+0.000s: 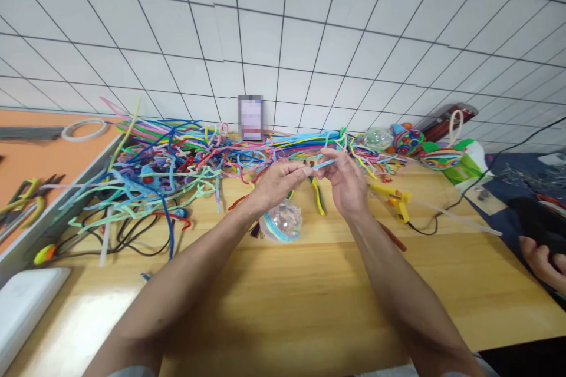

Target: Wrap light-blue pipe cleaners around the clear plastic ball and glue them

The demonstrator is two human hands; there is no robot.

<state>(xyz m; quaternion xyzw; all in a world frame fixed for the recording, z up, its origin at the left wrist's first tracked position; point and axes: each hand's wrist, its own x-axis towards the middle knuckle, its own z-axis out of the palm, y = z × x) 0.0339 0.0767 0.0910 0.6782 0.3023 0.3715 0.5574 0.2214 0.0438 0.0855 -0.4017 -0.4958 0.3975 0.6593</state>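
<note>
Between my two hands is a short light blue pipe cleaner [325, 164]. My left hand [283, 181] pinches its left end between thumb and fingers. On the other end, my right hand [348, 182] closes with its fingertips. Just below my left hand, a clear ball [285, 219] with a pale blue band and small bits inside rests on the table. Yellow-and-black handled pliers [317, 195] lie beneath the gap between the hands, their upper part partly hidden.
A tangled heap of colourful pipe cleaners [154, 171] runs along the wall. A phone [250, 119] leans there. To the right lie a yellow glue gun [393, 199] with a cord and finished colourful crafts [409, 140]. Another person's hand [543, 264] is at the right edge.
</note>
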